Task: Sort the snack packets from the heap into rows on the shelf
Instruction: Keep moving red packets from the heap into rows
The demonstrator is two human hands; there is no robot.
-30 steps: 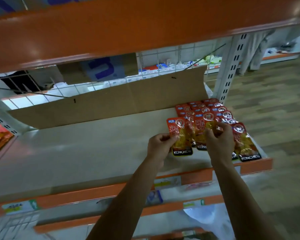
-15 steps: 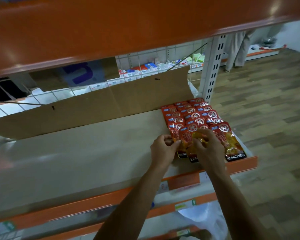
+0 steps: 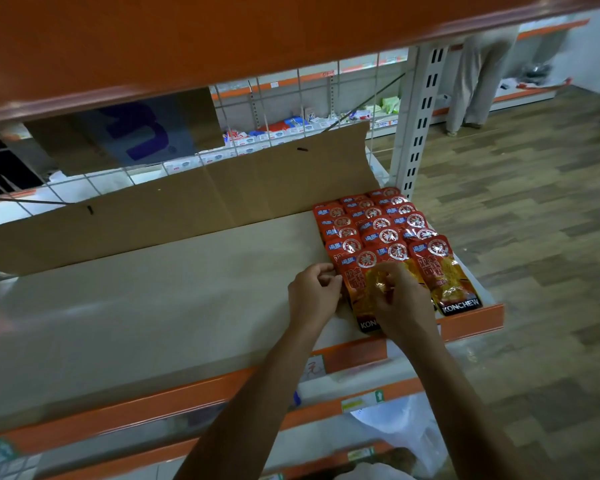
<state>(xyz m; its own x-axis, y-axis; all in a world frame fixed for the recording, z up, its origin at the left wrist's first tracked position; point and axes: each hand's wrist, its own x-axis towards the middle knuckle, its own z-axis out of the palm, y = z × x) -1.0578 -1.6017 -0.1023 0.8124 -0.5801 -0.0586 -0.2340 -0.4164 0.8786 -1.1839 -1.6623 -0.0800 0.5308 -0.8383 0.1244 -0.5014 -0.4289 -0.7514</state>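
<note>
The left hand (image 3: 314,292) and right hand (image 3: 400,301) pinch one glossy red-orange foil snack packet (image 3: 353,284). A nudge could skew the overlapped red packet rows (image 3: 374,223) just beyond their fingertips.

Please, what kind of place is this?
Most likely a shop, perhaps a small supermarket. Orange-edged metal shelving carries price labels, identical red snack packets lie in rows on it, and more stocked shelves stand behind the wire grid.

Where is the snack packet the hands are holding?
In the head view, the snack packet lies at the front of the shelf near its right end, heading the leftmost row of red packets, left hand at its left edge, right hand on top.
</note>
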